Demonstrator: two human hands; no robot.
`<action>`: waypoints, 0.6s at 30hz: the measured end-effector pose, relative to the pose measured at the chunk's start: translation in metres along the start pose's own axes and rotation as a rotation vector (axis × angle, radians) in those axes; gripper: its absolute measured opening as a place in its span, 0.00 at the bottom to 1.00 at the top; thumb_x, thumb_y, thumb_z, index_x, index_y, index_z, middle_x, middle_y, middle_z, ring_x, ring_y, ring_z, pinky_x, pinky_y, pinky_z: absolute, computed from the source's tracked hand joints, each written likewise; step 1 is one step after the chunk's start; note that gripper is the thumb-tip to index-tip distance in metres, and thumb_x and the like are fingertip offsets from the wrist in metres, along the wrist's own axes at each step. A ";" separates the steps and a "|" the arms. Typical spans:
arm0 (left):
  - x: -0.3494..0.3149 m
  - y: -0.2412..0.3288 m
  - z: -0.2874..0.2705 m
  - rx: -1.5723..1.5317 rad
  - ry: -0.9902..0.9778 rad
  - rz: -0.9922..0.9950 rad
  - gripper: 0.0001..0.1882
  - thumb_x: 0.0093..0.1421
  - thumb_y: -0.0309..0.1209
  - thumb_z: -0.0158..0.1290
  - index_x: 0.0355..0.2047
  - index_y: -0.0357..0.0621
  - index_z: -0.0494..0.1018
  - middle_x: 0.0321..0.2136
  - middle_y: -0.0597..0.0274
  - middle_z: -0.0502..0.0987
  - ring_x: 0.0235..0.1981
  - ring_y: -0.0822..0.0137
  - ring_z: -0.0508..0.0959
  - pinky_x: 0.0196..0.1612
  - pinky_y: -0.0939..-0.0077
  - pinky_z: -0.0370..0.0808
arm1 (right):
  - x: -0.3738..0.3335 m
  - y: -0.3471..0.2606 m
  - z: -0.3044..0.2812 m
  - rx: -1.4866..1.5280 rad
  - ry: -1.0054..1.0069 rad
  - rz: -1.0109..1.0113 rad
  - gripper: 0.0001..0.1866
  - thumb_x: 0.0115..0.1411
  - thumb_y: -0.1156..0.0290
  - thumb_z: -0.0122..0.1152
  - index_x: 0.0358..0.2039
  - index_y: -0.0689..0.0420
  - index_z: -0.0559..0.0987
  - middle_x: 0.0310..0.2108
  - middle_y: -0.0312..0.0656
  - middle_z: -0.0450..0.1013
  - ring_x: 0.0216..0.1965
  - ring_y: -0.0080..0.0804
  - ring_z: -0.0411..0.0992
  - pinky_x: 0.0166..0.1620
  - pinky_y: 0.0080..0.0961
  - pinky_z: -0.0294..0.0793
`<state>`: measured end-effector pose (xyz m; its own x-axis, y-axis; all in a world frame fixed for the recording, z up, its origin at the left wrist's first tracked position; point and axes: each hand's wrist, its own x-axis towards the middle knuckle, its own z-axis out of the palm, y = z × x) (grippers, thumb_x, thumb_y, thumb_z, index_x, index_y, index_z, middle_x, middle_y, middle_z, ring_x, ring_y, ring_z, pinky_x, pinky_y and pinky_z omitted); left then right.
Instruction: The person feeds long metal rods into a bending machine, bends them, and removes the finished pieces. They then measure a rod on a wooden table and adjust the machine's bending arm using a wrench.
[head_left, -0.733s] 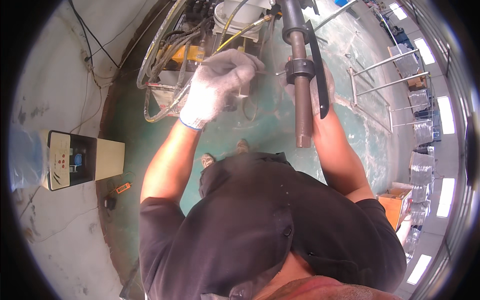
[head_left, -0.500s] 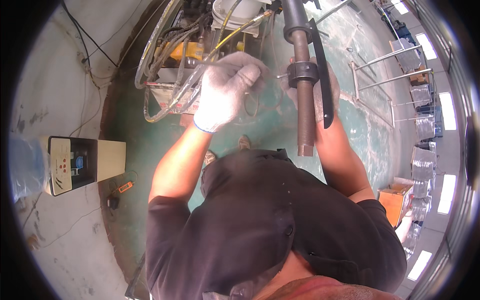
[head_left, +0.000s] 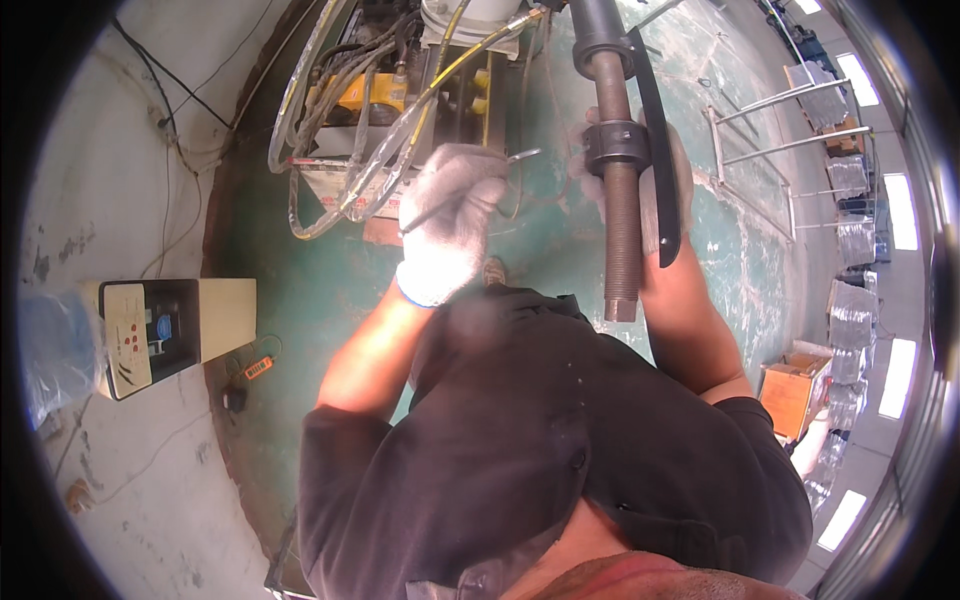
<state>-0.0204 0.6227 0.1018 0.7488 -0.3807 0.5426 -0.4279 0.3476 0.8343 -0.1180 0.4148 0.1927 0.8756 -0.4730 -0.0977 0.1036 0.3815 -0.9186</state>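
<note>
In my gloved left hand (head_left: 455, 205) is a thin metal hex key (head_left: 522, 155), gripped in closed fingers. Its bent tip sticks out to the right, apart from the shaft. A brown threaded shaft (head_left: 622, 240) hangs down in front of me, its upper end inside a black cylinder (head_left: 600, 40). Around the shaft sits a dark collar (head_left: 615, 146) with small holes in its side. My gloved right hand (head_left: 675, 190) wraps the collar from behind, its fingers partly hidden. A long black curved plate (head_left: 657, 160) runs beside the shaft, across that hand.
Hoses (head_left: 345, 190) and a yellow machine part (head_left: 365, 95) lie ahead left, below a white bucket (head_left: 470, 25). A water dispenser (head_left: 150, 335) stands at the left wall. Metal frames (head_left: 760, 150) stand on the green floor at right, with a wooden box (head_left: 795, 395) nearer.
My left hand has drawn back left and down from the collar, taking the hex key with it. The key's tip, which was at the collar's side, is now apart from it. My right hand stays at the collar.
</note>
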 end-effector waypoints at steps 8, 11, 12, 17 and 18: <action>-0.016 0.006 0.004 -0.126 0.029 -0.071 0.06 0.73 0.26 0.58 0.44 0.34 0.80 0.42 0.50 0.84 0.41 0.62 0.84 0.46 0.67 0.81 | -0.027 0.072 -0.015 -0.141 -0.065 0.096 0.24 0.76 0.63 0.60 0.63 0.68 0.75 0.45 0.50 0.81 0.38 0.36 0.82 0.39 0.29 0.83; -0.016 0.005 0.002 -0.288 0.042 -0.278 0.08 0.76 0.27 0.56 0.48 0.33 0.78 0.38 0.54 0.85 0.38 0.69 0.83 0.45 0.72 0.82 | -0.035 0.063 0.025 -0.204 -0.087 0.112 0.18 0.76 0.66 0.62 0.56 0.67 0.79 0.39 0.44 0.80 0.37 0.32 0.79 0.38 0.29 0.80; -0.013 0.008 0.000 -0.311 0.049 -0.345 0.08 0.76 0.27 0.56 0.48 0.33 0.78 0.37 0.55 0.85 0.37 0.69 0.83 0.45 0.72 0.82 | -0.032 0.064 0.022 -0.267 -0.110 0.087 0.17 0.76 0.66 0.62 0.55 0.67 0.79 0.38 0.44 0.80 0.37 0.32 0.79 0.38 0.29 0.79; -0.003 -0.004 0.004 -0.421 0.043 -0.455 0.20 0.75 0.42 0.61 0.48 0.34 0.78 0.38 0.56 0.86 0.35 0.68 0.84 0.38 0.73 0.80 | -0.027 0.066 0.018 -0.316 -0.130 0.015 0.16 0.76 0.66 0.62 0.53 0.68 0.80 0.36 0.45 0.81 0.35 0.31 0.79 0.39 0.30 0.79; 0.000 -0.005 0.004 -0.449 0.066 -0.508 0.21 0.74 0.43 0.62 0.48 0.34 0.78 0.36 0.55 0.85 0.33 0.66 0.84 0.37 0.72 0.81 | -0.028 0.064 0.020 -0.323 -0.137 0.019 0.17 0.76 0.65 0.61 0.53 0.68 0.80 0.37 0.45 0.81 0.34 0.31 0.79 0.39 0.30 0.80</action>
<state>-0.0202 0.6174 0.0987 0.8368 -0.5423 0.0755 0.2257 0.4673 0.8548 -0.1268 0.4683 0.1445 0.9336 -0.3483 -0.0840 -0.0490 0.1082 -0.9929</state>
